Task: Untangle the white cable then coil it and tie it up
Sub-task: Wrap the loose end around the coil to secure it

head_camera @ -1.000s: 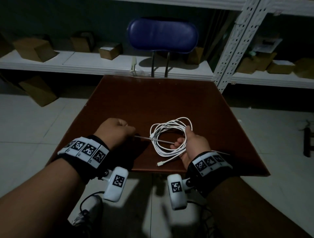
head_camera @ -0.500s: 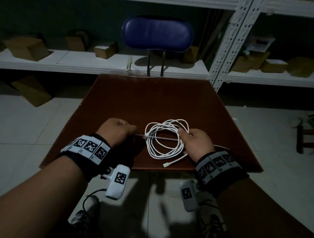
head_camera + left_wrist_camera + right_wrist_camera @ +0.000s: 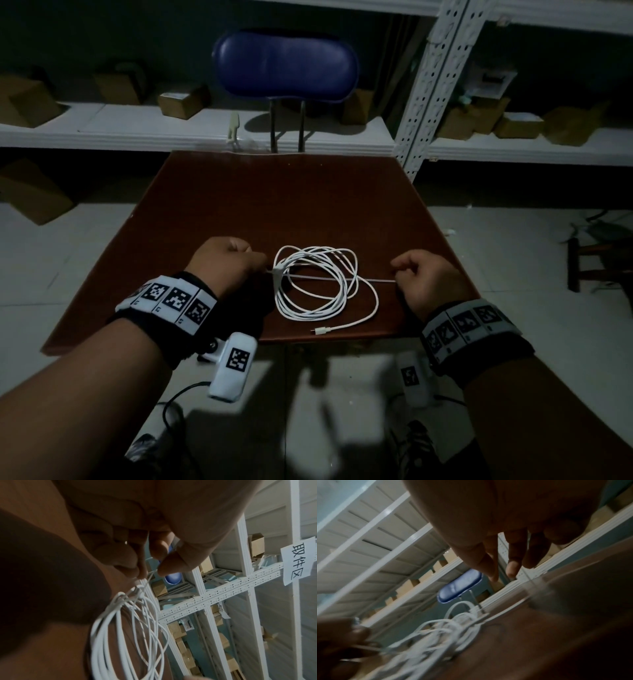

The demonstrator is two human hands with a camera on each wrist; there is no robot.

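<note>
The white cable [image 3: 315,284] lies coiled in several loops on the brown table [image 3: 274,205], its plug end [image 3: 318,330] trailing near the front edge. A thin pale tie [image 3: 342,278] runs straight across the coil. My left hand [image 3: 263,265] pinches the tie at the coil's left rim; in the left wrist view thumb and fingertips [image 3: 164,566] close on it just above the cable loops [image 3: 126,635]. My right hand [image 3: 395,274], fingers curled, holds the tie's right end, clear of the coil. The right wrist view is blurred and shows the cable [image 3: 436,635] below my fingers [image 3: 493,568].
A blue chair [image 3: 284,65] stands behind the table's far edge. White metal shelving [image 3: 428,102] with cardboard boxes [image 3: 181,102] runs along the back. The table's front edge is close under both wrists. Tiled floor lies on both sides.
My right hand has let go of the coil and moved right along the tie to its end. The coil now lies flat on the table. The left hand has stayed in place.
</note>
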